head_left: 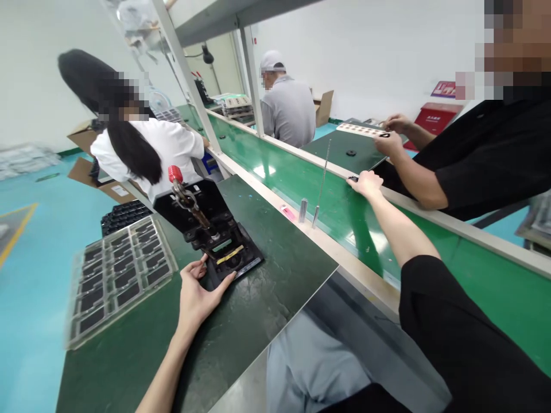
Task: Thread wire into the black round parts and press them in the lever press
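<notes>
Left hand (196, 298) spreading wide, thumb and fingers bracing black toggle-clamp fixture (219, 241) on green counter (275, 269); right hand (365, 184) curling over conveyor edge (430, 211) (holding anything? cannot tell). Risk: fixture skidding under uneven clamp force; steel pins (303, 210) rolling if bumped.

At 12 o'clock, the left hand (200, 301) spreads against the near end of a black fixture (228, 244) with a red-knobbed lever (175, 174), on a green mat (279, 252). A tray (120, 275) of black parts lies at 10 o'clock. The right hand (365, 183) rests on a pale rail (331, 252) at 2 o'clock, near a metal cylinder (303, 210). Beyond, a co-worker's hands (387, 143) hold a strip (359, 130).
</notes>
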A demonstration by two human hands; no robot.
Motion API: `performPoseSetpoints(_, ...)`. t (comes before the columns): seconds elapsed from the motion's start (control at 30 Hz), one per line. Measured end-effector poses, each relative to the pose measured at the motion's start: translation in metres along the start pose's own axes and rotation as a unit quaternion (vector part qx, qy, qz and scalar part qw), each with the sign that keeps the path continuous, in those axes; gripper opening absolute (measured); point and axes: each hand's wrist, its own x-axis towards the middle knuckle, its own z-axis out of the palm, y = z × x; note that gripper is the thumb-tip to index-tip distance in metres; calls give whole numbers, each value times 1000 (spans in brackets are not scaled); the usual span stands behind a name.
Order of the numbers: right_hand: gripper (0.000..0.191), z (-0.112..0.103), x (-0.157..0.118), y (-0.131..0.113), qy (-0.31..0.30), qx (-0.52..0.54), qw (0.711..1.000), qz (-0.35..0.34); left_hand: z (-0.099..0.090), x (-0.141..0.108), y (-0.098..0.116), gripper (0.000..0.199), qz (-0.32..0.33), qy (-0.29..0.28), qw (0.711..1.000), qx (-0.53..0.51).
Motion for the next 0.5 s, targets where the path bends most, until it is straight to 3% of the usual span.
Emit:
performPoseSetpoints(0.1,64,2,-8,4,2,26,999,44,2,0,-5,82,5,-5,1000,1)
performPoseSetpoints(0.17,57,4,-25,12,13,58,997,44,5,-1,-10,82,21,-3,1000,-1)
performPoseSetpoints(0.33,24,13,-112,41,-33,103,985,-132,14,-2,-25,77,83,4,997,9)
performPoseSetpoints(0.4,23,17,-153,51,-36,139,969,-200,16,-3,-27,74,94,7,995,14)
performPoseSetpoints(0.5,28,22,-202,56,18,209,943,-257,16,-5,-26,72,99,15,995,18)
